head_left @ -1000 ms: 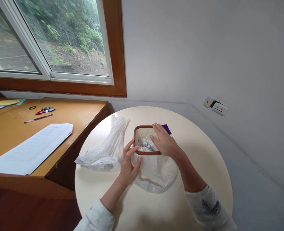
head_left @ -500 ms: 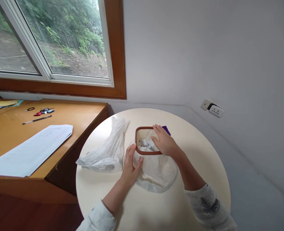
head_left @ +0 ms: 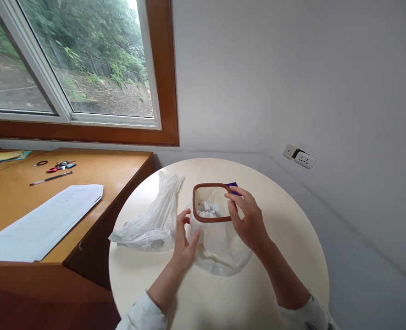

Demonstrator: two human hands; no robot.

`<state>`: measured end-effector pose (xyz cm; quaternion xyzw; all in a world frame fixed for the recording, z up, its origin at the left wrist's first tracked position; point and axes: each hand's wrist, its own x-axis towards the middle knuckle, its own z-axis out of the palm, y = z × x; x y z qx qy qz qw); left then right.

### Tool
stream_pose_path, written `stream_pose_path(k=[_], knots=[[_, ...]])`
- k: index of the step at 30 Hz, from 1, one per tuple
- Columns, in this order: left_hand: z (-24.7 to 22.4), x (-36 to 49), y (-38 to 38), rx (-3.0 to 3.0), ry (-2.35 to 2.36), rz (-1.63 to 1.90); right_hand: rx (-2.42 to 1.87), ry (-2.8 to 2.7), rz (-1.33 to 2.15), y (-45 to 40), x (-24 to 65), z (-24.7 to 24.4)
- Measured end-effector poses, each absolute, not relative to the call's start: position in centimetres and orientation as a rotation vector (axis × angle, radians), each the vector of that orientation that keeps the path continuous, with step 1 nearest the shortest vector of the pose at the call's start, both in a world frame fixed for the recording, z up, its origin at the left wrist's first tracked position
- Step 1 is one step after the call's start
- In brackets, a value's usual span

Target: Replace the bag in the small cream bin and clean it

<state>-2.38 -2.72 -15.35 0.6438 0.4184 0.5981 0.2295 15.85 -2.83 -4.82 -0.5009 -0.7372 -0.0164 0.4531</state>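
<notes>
A small bin with a brown rounded-square rim (head_left: 212, 219) stands on the round table. A thin white plastic bag (head_left: 219, 250) lines it and hangs outside, spreading over the tabletop at the front. Crumpled white paper (head_left: 208, 211) lies inside. My left hand (head_left: 185, 240) is beside the bin's left front, fingers apart, close to the bag; whether it touches is hard to tell. On the other side my right hand (head_left: 247, 213) has its thumb and forefinger apart by the right edge of the rim, with nothing visibly held.
Another white plastic bag (head_left: 151, 224) lies crumpled left of the bin. A purple item (head_left: 233, 187) shows behind it. The wooden desk (head_left: 127, 169) at left bears paper sheets (head_left: 47, 220), a pen (head_left: 50, 178) and scissors (head_left: 53, 169). A wall socket (head_left: 305, 159) is at right.
My right hand has drawn back from over the rim to its right side. My left hand has slipped slightly down, its fingers more curled. The view has tilted a little.
</notes>
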Motion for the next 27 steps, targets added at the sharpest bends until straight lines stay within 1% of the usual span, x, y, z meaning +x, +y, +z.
stream_pose_path(k=[4,8,12,16,27], knots=[[-14.8,-2.6,-2.5,1.548,1.157,1.726,-1.285,-1.881,-0.043,-4.3,16.8,-6.3],[-14.7,-2.4,-2.0,1.39,1.269,1.705,-1.313,-1.896,0.026,-4.9,17.2,-7.6],[-14.9,-2.3,-1.7,1.377,1.326,1.631,-1.331,-1.864,0.149,-5.0,17.1,-8.4],[-15.0,-2.3,-1.5,1.399,1.344,1.624,-1.351,-1.85,0.193,-5.1,16.9,-8.8],[-15.1,-2.2,-1.4,1.389,1.36,1.588,-1.418,-1.842,0.355,-5.3,16.2,-8.4]])
